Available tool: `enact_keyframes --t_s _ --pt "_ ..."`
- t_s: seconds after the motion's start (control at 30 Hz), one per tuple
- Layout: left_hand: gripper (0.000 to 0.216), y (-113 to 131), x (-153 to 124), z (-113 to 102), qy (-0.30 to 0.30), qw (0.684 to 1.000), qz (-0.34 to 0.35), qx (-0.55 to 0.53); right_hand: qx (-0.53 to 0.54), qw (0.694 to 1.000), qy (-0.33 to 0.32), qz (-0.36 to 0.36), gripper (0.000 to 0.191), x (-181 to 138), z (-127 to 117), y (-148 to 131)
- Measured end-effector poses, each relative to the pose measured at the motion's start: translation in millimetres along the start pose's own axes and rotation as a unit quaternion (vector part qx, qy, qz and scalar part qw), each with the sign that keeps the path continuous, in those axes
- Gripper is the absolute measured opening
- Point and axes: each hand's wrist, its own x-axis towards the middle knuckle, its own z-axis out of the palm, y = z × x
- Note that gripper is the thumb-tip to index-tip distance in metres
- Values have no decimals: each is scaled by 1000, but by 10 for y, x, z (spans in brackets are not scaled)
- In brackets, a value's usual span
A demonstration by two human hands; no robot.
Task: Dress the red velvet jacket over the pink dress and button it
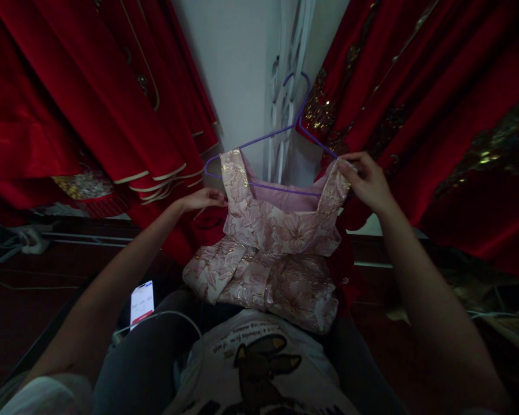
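Observation:
A small pink dress (277,242) with a gold floral pattern hangs in front of me on a purple wire hanger (281,134). My right hand (365,181) is closed, pinching the dress's right shoulder strap where it meets the hanger. My left hand (203,200) reaches to the dress's left side just under the left strap, its fingers pinched against the fabric edge. The skirt of the dress droops onto my lap.
Red garments with gold trim (112,104) hang at the left and more red sequined garments (415,98) at the right. A white wall and white ornate frame (285,75) stand behind. A lit phone (142,302) with a white cable lies by my left leg.

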Motion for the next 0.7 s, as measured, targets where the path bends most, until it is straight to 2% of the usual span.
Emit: enact_keyframes --t_s 0.17,0.33,0.4,0.47,0.6,0.63,0.7 --pt "50 22 95 40 -128 990 -15 53 6 1000 -3 1 20 -10 -29 -11" --pt "54 13 -104 -26 -179 976 -22 119 3 1000 -10 2 23 -1 -43 0" --pt "47 -5 -163 -65 -187 968 -22 165 4 1000 -10 4 22 6 -32 1" --pt "37 1 -144 -144 -144 972 -11 186 4 1000 -1 6 20 14 -19 -7" --pt "30 179 88 -444 60 992 50 97 0 1000 30 8 18 26 -17 -41" --pt "28 249 155 -519 84 992 54 76 1 999 34 10 18 28 -20 -47" --pt "24 373 256 -609 75 994 47 65 5 999 34 13 19 29 -24 -51"
